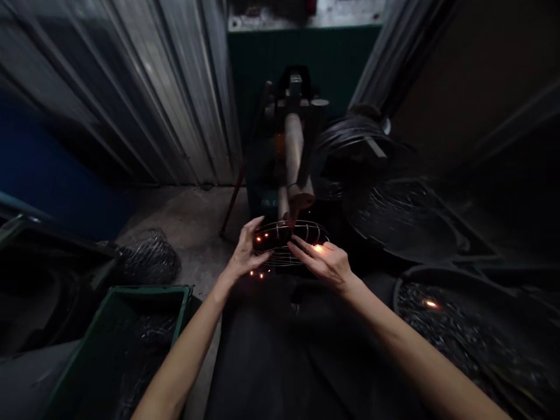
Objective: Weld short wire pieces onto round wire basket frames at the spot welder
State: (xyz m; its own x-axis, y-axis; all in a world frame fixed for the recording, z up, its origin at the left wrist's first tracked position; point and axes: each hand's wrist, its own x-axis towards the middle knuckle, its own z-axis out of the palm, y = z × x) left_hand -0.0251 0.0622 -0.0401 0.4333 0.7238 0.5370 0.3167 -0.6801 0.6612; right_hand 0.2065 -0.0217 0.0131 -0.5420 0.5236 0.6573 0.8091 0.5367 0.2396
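Note:
A round wire basket (280,260) of thin metal rods sits beneath the electrode tip (293,220) of a spot welder (296,146). My left hand (248,251) is curved around the basket's left side, with thumb and fingers on either side of its wires. On the right, my right hand (326,263) reaches over the wires, its fingers pressed together and pointing at the spot under the tip. Whatever small piece those fingers hold is too dark to tell. Orange sparks fly beside both hands.
A green bin (102,344) with wire pieces stands at lower left, near a wire bundle (151,256). To the right are a large basin (459,274) of small metal parts, another dark basin (394,248) and a wire coil (350,131). Corrugated panels (175,87) flank the machine.

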